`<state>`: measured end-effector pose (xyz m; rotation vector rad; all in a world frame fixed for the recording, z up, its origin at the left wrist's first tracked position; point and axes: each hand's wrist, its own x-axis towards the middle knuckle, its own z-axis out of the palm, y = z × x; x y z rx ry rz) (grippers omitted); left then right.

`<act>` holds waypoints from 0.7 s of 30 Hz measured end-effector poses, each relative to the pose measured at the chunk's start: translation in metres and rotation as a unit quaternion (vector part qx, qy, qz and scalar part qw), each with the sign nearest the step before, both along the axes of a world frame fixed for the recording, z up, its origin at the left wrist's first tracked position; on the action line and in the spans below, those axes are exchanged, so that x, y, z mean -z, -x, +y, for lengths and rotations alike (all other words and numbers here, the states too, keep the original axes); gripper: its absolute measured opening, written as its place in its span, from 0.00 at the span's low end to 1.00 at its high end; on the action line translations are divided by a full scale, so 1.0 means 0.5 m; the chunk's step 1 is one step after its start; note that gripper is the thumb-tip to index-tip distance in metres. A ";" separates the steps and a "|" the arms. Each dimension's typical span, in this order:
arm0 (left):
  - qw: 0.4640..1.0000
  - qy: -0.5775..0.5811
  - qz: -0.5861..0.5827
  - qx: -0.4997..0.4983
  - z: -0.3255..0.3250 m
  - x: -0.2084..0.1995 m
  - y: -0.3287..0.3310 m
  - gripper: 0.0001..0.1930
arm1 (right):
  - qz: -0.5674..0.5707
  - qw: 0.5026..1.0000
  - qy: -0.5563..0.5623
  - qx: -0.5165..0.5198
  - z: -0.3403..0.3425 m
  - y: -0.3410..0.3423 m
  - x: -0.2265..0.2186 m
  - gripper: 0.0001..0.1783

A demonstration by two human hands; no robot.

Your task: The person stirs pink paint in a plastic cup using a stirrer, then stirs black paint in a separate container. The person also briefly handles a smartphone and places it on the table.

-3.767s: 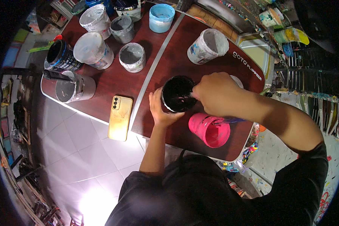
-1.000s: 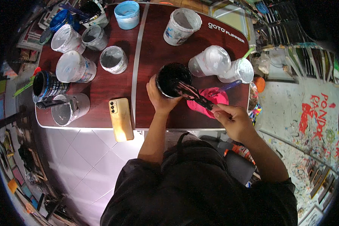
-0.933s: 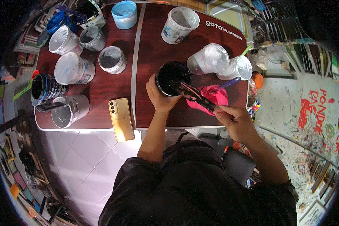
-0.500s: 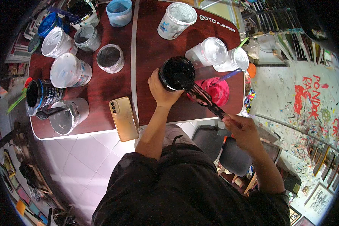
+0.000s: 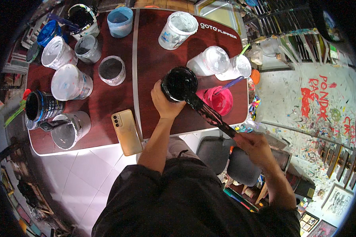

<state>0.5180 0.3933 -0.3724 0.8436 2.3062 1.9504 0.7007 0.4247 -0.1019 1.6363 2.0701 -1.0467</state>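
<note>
My left hand (image 5: 165,104) is wrapped around the near left side of a black tub (image 5: 164,88), which holds glossy black paint (image 5: 179,82). From the lower right, my right hand (image 5: 254,148) grips the end of a long flat spatula (image 5: 210,115) smeared with black and streaked with pink. The spatula's far end meets the tub's right rim, its tip merging with the black paint. Beneath and to the right of the spatula stands a pink tub (image 5: 229,106) with a purple-handled tool (image 5: 230,83) leaning in it.
A gold phone (image 5: 127,133) lies near the table's front edge. Several paint tubs crowd the left, including a blue one (image 5: 120,27) and a grey one (image 5: 69,138) with a dark tool. White tubs (image 5: 174,38) and a lidded clear tub (image 5: 205,62) stand behind the black tub. Dark chairs (image 5: 243,168) sit below.
My right hand has moved slightly down, and the spatula lies further across the tub's rim. The tub remains in my left hand. The whole view has shifted a little.
</note>
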 end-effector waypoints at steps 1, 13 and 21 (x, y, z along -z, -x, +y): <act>1.000 0.001 -0.006 0.001 -0.001 -0.002 -0.001 0.43 | -0.010 1.000 0.005 0.001 0.000 0.003 -0.007 0.12; 0.998 0.003 0.061 -0.009 0.005 0.025 -0.001 0.49 | 0.027 0.997 0.022 0.069 -0.011 -0.001 -0.049 0.12; 1.000 -0.001 0.012 0.005 0.003 0.006 0.001 0.50 | 0.146 0.982 -0.055 0.108 -0.018 -0.072 -0.026 0.12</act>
